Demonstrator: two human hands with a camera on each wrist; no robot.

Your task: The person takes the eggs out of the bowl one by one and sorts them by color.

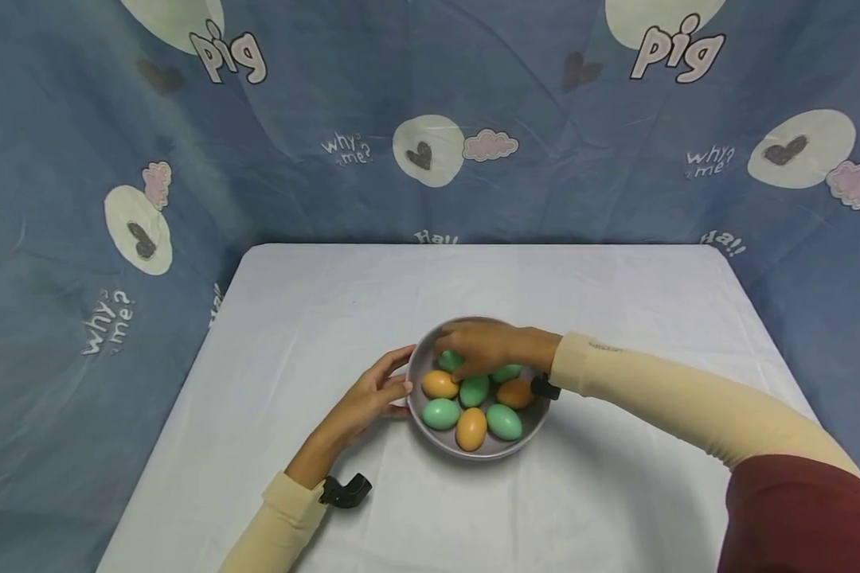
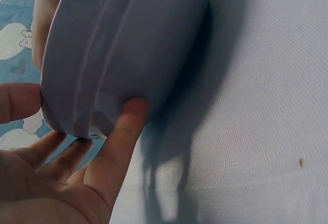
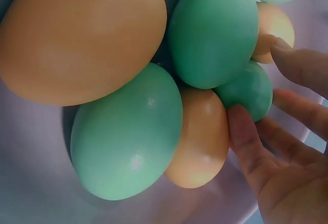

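Note:
A round grey-mauve bowl [image 1: 482, 457] stands on the table, holding several green and orange eggs. My left hand [image 1: 369, 398] presses its fairly straight fingers and thumb against the bowl's outer left side; in the left wrist view a fingertip [image 2: 136, 106] touches the lower wall. From the right, my right hand [image 1: 483, 346] reaches over the rim and into the bowl. Its thumb and fingers close around a green egg [image 3: 251, 90] near the far left wall. Beside the thumb lies an orange egg [image 1: 439, 384]. A green egg [image 1: 474, 391] sits mid-bowl, partly below the hand.
White cloth covers the table [image 1: 315, 302]. Blue printed fabric [image 1: 294, 191] hangs behind and at the sides. A black wrist mount [image 1: 347, 491] sits on the left wrist, and another mount [image 1: 545, 387] overhangs the bowl's right rim.

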